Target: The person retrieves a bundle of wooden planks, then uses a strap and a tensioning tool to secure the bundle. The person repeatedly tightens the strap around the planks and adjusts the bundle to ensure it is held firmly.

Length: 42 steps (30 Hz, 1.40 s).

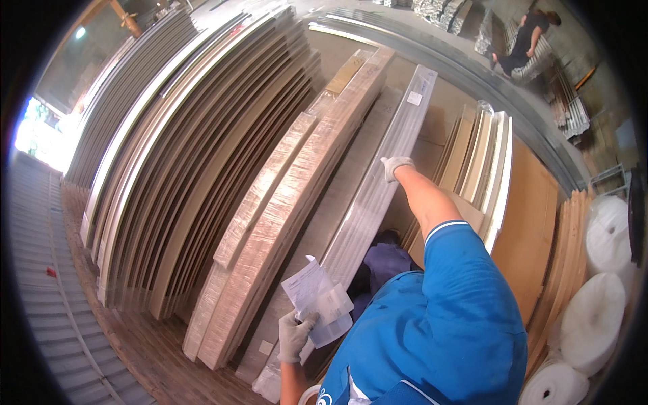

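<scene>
My left hand, in a pale work glove, is closed on several printed paper sheets, which fan out above the fingers. My right arm is stretched forward. Its gloved right hand lies at the right edge of a long plastic-wrapped bundle of grey-white profiles, with thumb and fingers apart. A white label is stuck near that bundle's far end. By my left wrist there is a pale ring-shaped thing, cut off by the lower edge.
Left of the bundle lie film-wrapped long packs and tall stacks of boards. To the right are more panels, a brown board and white rolls. Another person bends over long bundles at the far right.
</scene>
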### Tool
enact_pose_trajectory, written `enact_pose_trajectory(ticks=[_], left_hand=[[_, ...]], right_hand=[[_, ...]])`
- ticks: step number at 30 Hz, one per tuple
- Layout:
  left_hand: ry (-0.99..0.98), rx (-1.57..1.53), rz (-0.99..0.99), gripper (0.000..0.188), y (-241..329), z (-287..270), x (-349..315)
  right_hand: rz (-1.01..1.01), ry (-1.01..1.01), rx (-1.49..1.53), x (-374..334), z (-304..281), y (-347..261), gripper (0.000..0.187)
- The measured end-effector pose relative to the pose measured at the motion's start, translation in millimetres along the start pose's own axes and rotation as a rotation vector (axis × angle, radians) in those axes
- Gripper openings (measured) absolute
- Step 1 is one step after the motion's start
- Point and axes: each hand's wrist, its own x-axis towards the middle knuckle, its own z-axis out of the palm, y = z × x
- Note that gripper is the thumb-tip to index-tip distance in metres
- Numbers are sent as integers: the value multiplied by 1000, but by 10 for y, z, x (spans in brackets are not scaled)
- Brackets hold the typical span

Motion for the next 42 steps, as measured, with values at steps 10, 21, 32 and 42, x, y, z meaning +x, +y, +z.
enact_pose_trajectory(ticks=[10, 21, 32, 42], left_hand=[[94, 179, 335, 17, -87, 127, 171], [118, 57, 237, 25, -204, 285, 265], [-96, 24, 38, 25, 80, 474, 377], [-229, 34, 61, 23, 556, 875, 590]], right_hand=[[-359, -54, -318, 431, 474, 145, 50], [-184, -310, -69, 41, 1204, 782, 35], [-55, -287, -202, -943, 1317, 1129, 46], [93, -365, -56, -1176, 1723, 1736, 48]])
